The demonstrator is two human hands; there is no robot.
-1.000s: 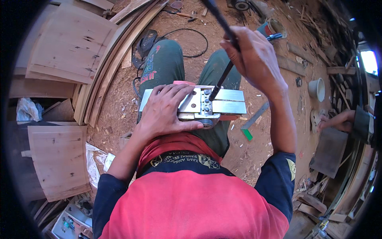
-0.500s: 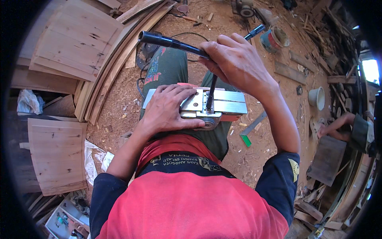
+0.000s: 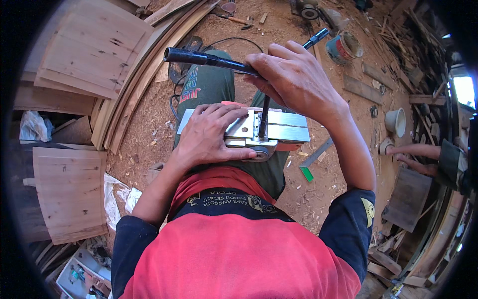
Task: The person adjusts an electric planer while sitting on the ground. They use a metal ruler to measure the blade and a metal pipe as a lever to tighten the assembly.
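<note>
An upturned electric planer (image 3: 288,132) rests across my thighs, its shiny metal sole facing up. My left hand (image 3: 214,132) lies across its left half, fingers over the sole and thumb along the near side by a round pulley-like part (image 3: 261,153). Above it, my right hand (image 3: 294,74) is closed round the crossbar of a black T-handle socket wrench (image 3: 199,58). The wrench's shaft runs down into the slot in the middle of the planer, where the cutter drum sits. What its tip engages is hidden.
Curved wooden boards (image 3: 144,79) and panels (image 3: 89,47) stand at the left. A square with a green handle (image 3: 307,174) lies on the sawdust-covered floor to the right. Farther out are a paint bucket (image 3: 343,47), a white pail (image 3: 396,122), and another person's legs (image 3: 416,154).
The wrench's left end has swung a little left and toward me as my right hand turned it slightly. My left hand stays put. The other person's legs at the right have shifted.
</note>
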